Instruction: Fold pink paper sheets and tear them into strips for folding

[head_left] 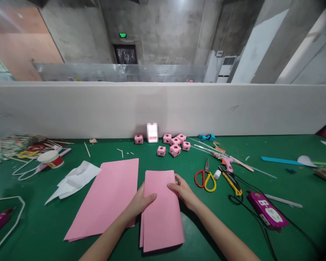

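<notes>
A folded pink paper sheet [160, 214] lies on the green table [43, 224] in front of me. My left hand [141, 203] rests on its left edge, thumb flat across the paper, fingers partly under it. My right hand [183, 190] presses on its upper right edge with fingers bent onto the sheet. A larger stack of pink paper [108, 197] lies just to the left, partly under my left hand. Several small pink paper cubes [175, 144] sit at the back by the white wall.
Scissors with red and yellow handles [205, 177], a pink glue gun [226, 163], a yellow utility knife [232, 181] and a purple box [266, 210] lie to the right. White paper scraps [76, 179] and a tape roll [51, 158] lie to the left.
</notes>
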`<state>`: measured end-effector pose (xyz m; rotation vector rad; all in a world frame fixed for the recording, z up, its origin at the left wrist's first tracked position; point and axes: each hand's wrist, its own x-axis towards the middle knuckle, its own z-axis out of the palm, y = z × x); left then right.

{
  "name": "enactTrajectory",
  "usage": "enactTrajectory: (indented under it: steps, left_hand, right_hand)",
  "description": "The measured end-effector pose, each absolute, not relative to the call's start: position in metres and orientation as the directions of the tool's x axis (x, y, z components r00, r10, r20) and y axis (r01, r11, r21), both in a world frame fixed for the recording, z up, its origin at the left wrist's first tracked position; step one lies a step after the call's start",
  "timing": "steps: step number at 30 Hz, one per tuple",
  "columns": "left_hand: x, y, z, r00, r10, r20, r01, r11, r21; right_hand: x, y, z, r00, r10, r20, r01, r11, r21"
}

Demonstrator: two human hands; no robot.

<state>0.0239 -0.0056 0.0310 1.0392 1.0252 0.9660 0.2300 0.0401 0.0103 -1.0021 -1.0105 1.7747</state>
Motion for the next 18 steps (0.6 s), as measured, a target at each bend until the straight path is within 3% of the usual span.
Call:
enactTrajectory:
  steps: [5, 9, 13, 16, 18]
  left_hand:
    - [0.025, 0.025, 0.075, 0.100, 0.995, 0.030, -0.032, -0.026, 0.999]
    - [0.028, 0.054, 0.123, -0.126, 0.957, 0.261, 0.092, -0.251, 0.964]
    - [0.023, 0.065, 0.149, -0.160, 0.889, 0.428, 0.257, -0.382, 0.888]
    - [0.012, 0.058, 0.152, -0.091, 0.885, 0.457, 0.447, -0.374, 0.813]
    - [0.005, 0.049, 0.151, 0.006, 0.893, 0.450, 0.553, -0.378, 0.743]
  right_hand:
    - [0.234, 0.063, 0.048, -0.275, 0.961, 0.010, -0.282, -0.071, -0.957]
    - [0.234, 0.087, 0.087, -0.191, 0.965, 0.181, -0.251, 0.130, -0.959]
    - [0.237, 0.105, 0.111, -0.151, 0.958, 0.244, -0.104, 0.230, -0.968]
    - [0.240, 0.104, 0.120, -0.068, 0.953, 0.295, 0.095, 0.300, -0.949]
    - [0.238, 0.094, 0.124, -0.102, 0.927, 0.361, 0.230, 0.375, -0.898]
